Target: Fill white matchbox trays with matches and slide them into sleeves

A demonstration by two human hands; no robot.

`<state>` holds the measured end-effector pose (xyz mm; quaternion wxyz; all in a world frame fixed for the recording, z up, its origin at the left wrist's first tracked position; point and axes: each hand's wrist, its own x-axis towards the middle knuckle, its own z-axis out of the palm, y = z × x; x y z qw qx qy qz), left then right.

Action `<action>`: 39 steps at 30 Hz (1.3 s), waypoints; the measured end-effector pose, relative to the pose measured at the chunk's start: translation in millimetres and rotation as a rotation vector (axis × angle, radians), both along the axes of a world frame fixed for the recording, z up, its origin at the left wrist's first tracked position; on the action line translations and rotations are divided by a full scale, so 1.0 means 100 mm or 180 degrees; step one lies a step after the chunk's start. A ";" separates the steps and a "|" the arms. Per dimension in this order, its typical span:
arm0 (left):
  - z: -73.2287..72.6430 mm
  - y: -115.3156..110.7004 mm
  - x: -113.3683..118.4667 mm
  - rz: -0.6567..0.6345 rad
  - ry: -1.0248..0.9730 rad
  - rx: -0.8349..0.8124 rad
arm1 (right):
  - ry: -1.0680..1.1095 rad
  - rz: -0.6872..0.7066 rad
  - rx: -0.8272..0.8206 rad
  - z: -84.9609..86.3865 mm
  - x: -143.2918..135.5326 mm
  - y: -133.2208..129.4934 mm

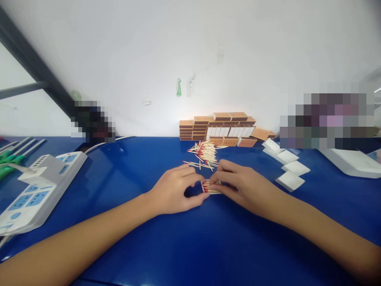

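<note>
A small white matchbox tray [203, 188] lies on the blue table, with red-tipped matches [206, 185] lengthwise inside. My left hand [175, 188] grips its left end between thumb and forefinger. Over the tray's right part is my right hand [242, 184], its fingers closed at the matches and covering that end. Just beyond my hands is a loose pile of matches [207, 151], with a few stray ones in front of it.
Matchboxes [201, 129] are stacked against the wall. White empty trays [290, 180] lie at the right. On the left are a power strip [38, 194] with a plugged-in cable and some green-handled tools [12, 159]. The blue table [178, 250] extends towards me.
</note>
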<state>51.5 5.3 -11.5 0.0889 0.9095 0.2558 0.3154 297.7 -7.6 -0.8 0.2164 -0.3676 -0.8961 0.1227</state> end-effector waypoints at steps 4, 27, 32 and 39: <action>0.00 0.01 0.00 0.0003 -0.0026 0.0023 | 0.0050 0.0001 0.0120 0.00 0.01 0.02; 0.02 -0.01 0.01 -0.0149 -0.0062 0.0184 | 0.0106 0.0125 0.0043 -0.01 -0.04 -0.01; 0.02 -0.02 0.02 -0.0163 -0.0035 0.0199 | 0.0080 0.0094 -0.0028 -0.01 -0.04 -0.02; 0.01 -0.01 0.02 -0.0118 0.0040 0.0140 | -0.0069 0.0074 0.0096 0.00 -0.03 -0.03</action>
